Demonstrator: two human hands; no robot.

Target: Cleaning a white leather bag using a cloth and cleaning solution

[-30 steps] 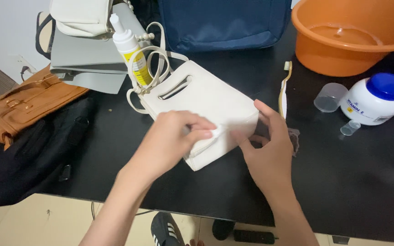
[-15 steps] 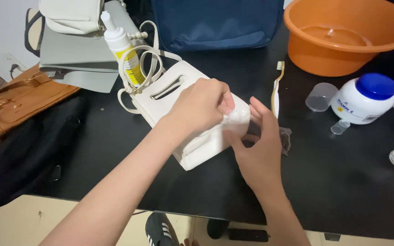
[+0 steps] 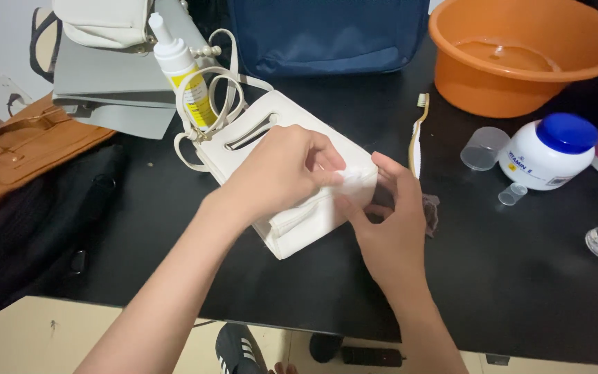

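Head view shows a small white leather handbag (image 3: 292, 176) lying on its side on the black table (image 3: 520, 277), its long axis running from the looped strap at upper left down to the near corner at lower right. The left hand (image 3: 282, 170) rests on top of the bag's right end, fingers curled shut around a small white pad or wipe (image 3: 346, 181) pressed to the leather. The right hand (image 3: 392, 221) braces that same end from the right, thumb and fingers partly closed against the bag's side panel; how firmly it clamps cannot be told. The wipe sits just left of the right thumb, so the left hand is the nearer one to the spot being rubbed.

Compared with half a second ago, the left hand has slid slightly down and left along the bag, and the wipe shows less.

Around the bag: a white pump bottle with a yellow label (image 3: 183, 73) behind the strap, a wooden toothbrush (image 3: 415, 135) just right, an orange plastic basin (image 3: 527, 52) of water, a white jar with a blue lid (image 3: 548, 152), and a tan leather bag (image 3: 15, 156) at far left.
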